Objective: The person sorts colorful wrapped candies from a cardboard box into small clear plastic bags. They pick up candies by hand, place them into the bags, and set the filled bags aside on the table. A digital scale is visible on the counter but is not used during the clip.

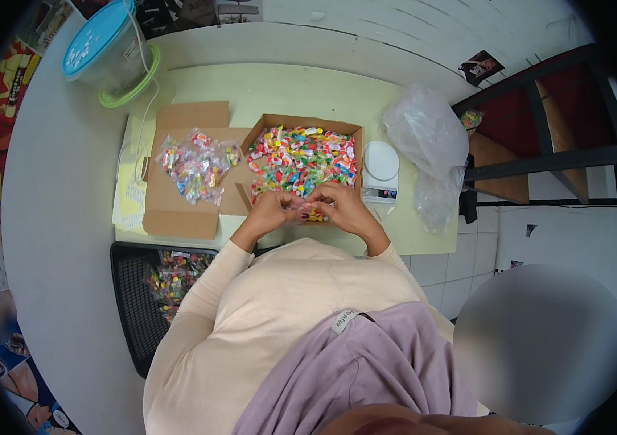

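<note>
Both hands meet over the near edge of an open cardboard box (360, 163) filled with wrapped candies (305, 157). Between the fingertips of my left hand (274, 211) and my right hand (339, 205) is a small clear plastic bag (300, 205), gripped from both sides. What the bag holds is too small to make out. To the left, on the box's flattened cardboard lid (180, 222), lies a heap of small clear bags with candies (199, 168). A white digital kitchen scale (382, 161) stands against the right side of the box.
Large clear plastic bags (425, 128) lie on the pale green table (308, 87) at right. A black basket (131, 304) with bagged candies (178, 277) stands at lower left. A blue-lidded plastic tub (99, 41) and a white cable (148, 103) are at upper left; dark metal shelving (547, 163) stands right.
</note>
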